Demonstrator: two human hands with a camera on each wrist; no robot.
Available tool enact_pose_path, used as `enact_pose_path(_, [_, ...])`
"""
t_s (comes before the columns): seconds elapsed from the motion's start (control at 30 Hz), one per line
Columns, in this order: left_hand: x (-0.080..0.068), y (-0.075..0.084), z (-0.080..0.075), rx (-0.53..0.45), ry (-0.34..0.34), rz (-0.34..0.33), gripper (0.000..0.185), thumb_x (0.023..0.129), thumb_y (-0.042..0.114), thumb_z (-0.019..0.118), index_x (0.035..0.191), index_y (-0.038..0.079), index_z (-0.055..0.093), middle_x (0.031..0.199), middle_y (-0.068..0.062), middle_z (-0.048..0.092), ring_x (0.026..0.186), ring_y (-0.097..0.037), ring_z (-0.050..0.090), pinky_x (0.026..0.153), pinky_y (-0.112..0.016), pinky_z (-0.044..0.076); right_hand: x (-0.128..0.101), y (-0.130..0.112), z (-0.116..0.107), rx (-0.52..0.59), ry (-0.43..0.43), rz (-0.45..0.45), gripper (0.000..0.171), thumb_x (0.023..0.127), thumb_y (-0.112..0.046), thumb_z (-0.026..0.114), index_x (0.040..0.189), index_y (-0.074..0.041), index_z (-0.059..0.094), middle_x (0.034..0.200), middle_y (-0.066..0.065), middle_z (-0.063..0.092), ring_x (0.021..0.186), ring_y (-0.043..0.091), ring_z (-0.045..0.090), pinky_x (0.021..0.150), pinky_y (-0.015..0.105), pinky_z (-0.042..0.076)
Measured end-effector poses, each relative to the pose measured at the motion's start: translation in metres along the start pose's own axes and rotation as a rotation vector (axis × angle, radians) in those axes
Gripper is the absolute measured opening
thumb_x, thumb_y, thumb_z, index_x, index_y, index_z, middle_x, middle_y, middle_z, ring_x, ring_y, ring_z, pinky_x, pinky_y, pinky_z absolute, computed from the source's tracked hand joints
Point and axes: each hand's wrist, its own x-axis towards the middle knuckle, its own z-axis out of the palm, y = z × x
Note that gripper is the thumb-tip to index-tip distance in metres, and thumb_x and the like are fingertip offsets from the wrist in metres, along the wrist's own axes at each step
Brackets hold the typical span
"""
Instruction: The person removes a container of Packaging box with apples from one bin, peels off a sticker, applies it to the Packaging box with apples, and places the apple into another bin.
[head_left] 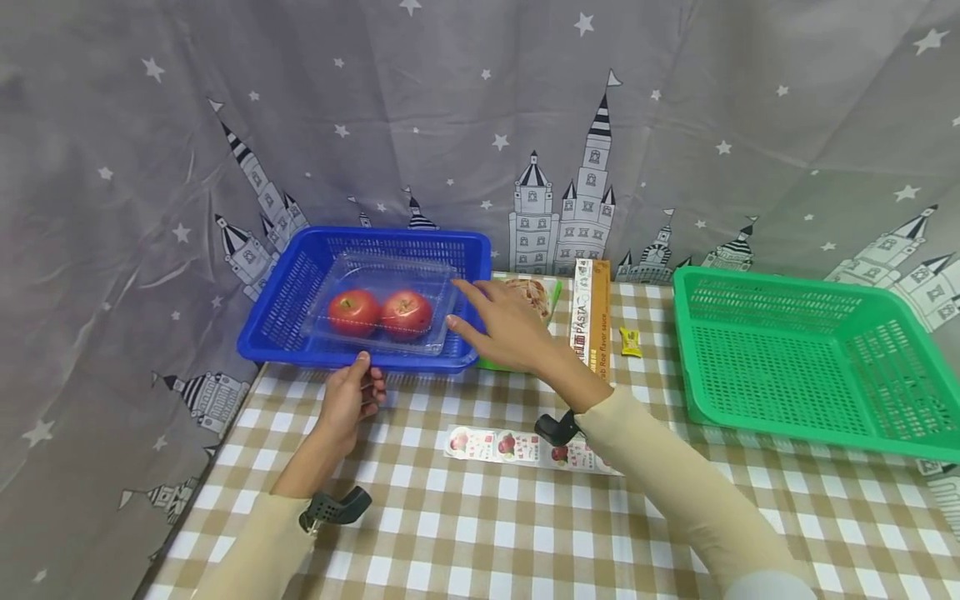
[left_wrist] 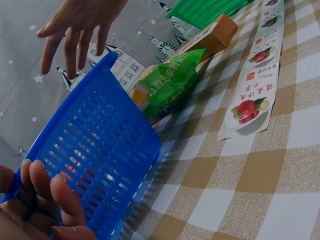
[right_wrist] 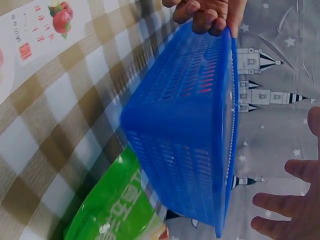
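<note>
Two red apples sit side by side in a clear plastic box inside the blue basket. I cannot tell whether the box has a lid over it. My left hand holds the basket's near rim, thumb on top and fingers curled below it. Over the basket's right side is my right hand, fingers spread and grasping nothing. In the left wrist view this right hand hovers above the rim, apart from it. A green food bag stands close to the basket's right side, partly hidden by my right hand in the head view.
Right of the bag are a pasta box and a small yellow packet. A green basket stands at the right. A strip of apple stickers lies on the checked cloth, partly under my right forearm. A grey curtain hangs behind.
</note>
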Motion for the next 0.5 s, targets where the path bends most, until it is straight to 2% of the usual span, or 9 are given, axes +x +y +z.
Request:
enact_pose_path(0.17, [-0.001, 0.002, 0.001, 0.019, 0.0, -0.016, 0.042, 0.098, 0.042, 0.041, 0.075, 0.01, 0.054, 0.064, 0.003, 0.053, 0.053, -0.009, 0.051, 0.046, -0.023, 0.034, 0.012, -0.008, 0.007, 0.065, -0.02, 0.044, 0.066, 0.092, -0.062, 0.028, 0.147, -0.027, 0.023, 0.142, 0.011, 0.034, 0.13, 0.026, 0.031, 0.102, 0.045, 0.03])
enact_pose_path(0.27, [-0.002, 0.005, 0.002, 0.029, -0.001, -0.033, 0.041, 0.098, 0.041, 0.041, 0.075, 0.011, 0.054, 0.064, 0.003, 0.053, 0.053, -0.009, 0.051, 0.046, -0.023, 0.033, 0.019, -0.012, 0.01, 0.09, -0.035, 0.072, 0.066, 0.092, -0.062, 0.029, 0.148, -0.028, 0.021, 0.145, 0.011, 0.031, 0.133, 0.027, 0.028, 0.103, 0.045, 0.028])
enact_pose_path(0.37, [-0.007, 0.013, 0.004, 0.041, -0.005, -0.059, 0.04, 0.1, 0.037, 0.038, 0.074, 0.01, 0.054, 0.064, 0.003, 0.053, 0.054, -0.01, 0.051, 0.047, -0.024, 0.033, 0.028, -0.015, 0.012, 0.105, -0.038, 0.071, 0.064, 0.094, -0.057, 0.034, 0.148, -0.025, 0.021, 0.145, 0.012, 0.032, 0.132, 0.028, 0.029, 0.104, 0.045, 0.027])
enact_pose_path(0.5, [-0.007, 0.014, 0.002, 0.056, -0.005, -0.075, 0.041, 0.1, 0.037, 0.037, 0.073, 0.01, 0.054, 0.064, 0.003, 0.053, 0.054, -0.01, 0.051, 0.047, -0.024, 0.033, 0.041, -0.018, 0.015, 0.131, -0.056, 0.082, 0.064, 0.095, -0.053, 0.037, 0.148, -0.022, 0.02, 0.144, 0.016, 0.033, 0.131, 0.03, 0.032, 0.104, 0.045, 0.028])
